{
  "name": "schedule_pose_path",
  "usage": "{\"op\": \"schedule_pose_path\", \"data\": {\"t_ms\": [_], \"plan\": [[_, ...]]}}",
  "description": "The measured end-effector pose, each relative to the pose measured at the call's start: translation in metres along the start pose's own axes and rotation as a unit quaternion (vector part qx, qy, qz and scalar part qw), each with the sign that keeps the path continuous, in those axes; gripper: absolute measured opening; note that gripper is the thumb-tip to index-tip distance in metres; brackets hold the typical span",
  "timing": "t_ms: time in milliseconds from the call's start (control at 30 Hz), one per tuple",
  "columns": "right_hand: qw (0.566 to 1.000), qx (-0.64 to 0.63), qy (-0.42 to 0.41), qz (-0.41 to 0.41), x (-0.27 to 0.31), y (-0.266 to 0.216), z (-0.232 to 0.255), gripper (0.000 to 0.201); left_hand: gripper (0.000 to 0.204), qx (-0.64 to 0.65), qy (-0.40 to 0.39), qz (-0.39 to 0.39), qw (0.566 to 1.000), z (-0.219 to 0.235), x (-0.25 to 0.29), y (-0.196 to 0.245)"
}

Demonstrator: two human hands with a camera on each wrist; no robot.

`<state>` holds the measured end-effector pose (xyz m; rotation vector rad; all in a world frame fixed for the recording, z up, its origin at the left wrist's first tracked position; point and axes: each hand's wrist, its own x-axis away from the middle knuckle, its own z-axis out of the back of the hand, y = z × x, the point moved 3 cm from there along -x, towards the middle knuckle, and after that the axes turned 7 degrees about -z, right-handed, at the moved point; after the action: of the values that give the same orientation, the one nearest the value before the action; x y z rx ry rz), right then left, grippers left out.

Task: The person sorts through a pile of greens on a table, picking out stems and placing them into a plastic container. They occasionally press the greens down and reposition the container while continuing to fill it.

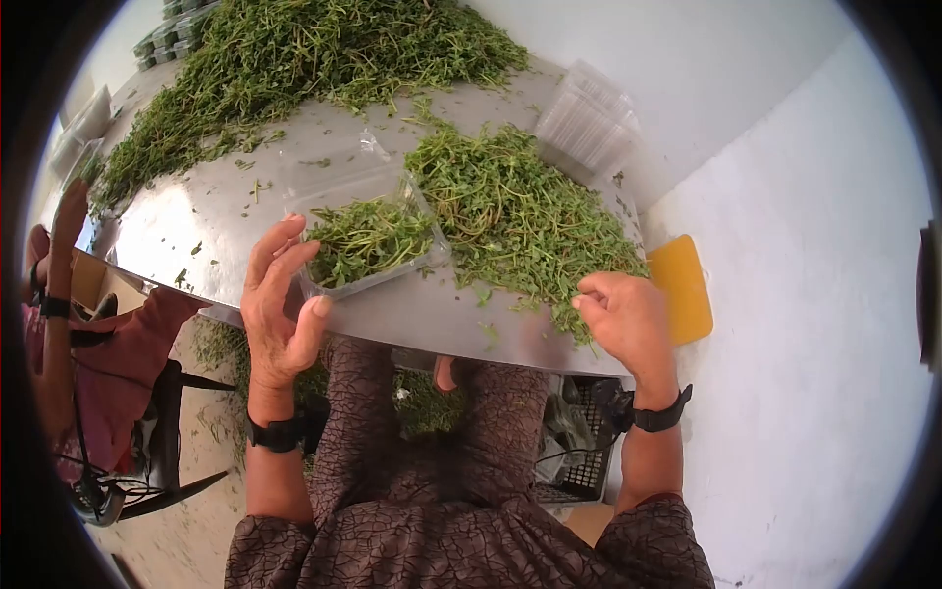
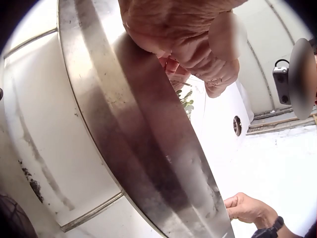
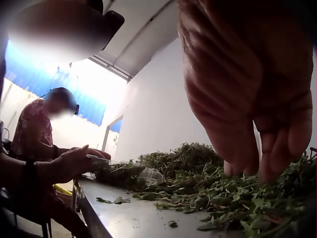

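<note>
A clear plastic clamshell box [image 1: 439, 257] lies near the table's front edge, its lid raised behind it and leafy green stalks [image 1: 368, 239] inside. My left hand [image 1: 278, 294] stands at the box's left side, fingers spread and gently bent, thumb apart; its fingertips are right at the box wall. To the right of the box spreads a loose pile of greens [image 1: 520, 211]. Over the pile's near right edge hangs my right hand [image 1: 628, 319], loosely curled. In the right wrist view its fingers [image 3: 277, 158] point down at the leaves, and nothing shows between thumb and fingers.
A larger heap of greens [image 1: 324, 54] covers the back of the metal table [image 1: 392, 324]. Stacked clear boxes [image 1: 589, 123] stand at the back right, beside the white wall. A yellow board [image 1: 679, 290] is right of the table. Another person [image 3: 37, 129] sits to the left.
</note>
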<state>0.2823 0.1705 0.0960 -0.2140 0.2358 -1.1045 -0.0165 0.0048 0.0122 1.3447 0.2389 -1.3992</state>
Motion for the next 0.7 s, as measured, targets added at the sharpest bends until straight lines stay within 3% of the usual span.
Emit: {"op": "schedule_pose_path", "data": {"t_ms": [333, 400, 500, 600, 633, 700], "plan": [[0.988, 0.087, 0.074, 0.105, -0.008, 0.011, -0.029, 0.010, 0.055, -0.024, -0.010, -0.009, 1.000, 0.001, 0.000, 0.000], [0.976, 0.092, 0.119, 0.157, -0.010, 0.010, -0.027, 0.012, 0.054, -0.020, -0.008, -0.009, 1.000, 0.001, 0.000, -0.001], [0.984, 0.003, 0.129, 0.125, -0.012, 0.007, -0.011, 0.009, 0.054, -0.016, -0.008, -0.008, 1.000, 0.001, 0.002, -0.002], [0.986, 0.007, 0.132, 0.103, -0.011, 0.006, -0.005, 0.009, 0.053, -0.014, -0.007, -0.009, 1.000, 0.000, 0.002, -0.003], [0.986, 0.007, 0.130, 0.103, -0.008, 0.004, -0.003, 0.009, 0.053, -0.011, -0.006, -0.007, 1.000, 0.000, 0.002, -0.003], [0.997, 0.004, 0.012, 0.075, -0.004, 0.003, -0.009, 0.007, 0.053, -0.010, -0.005, -0.005, 1.000, 0.000, 0.002, -0.003]]}}
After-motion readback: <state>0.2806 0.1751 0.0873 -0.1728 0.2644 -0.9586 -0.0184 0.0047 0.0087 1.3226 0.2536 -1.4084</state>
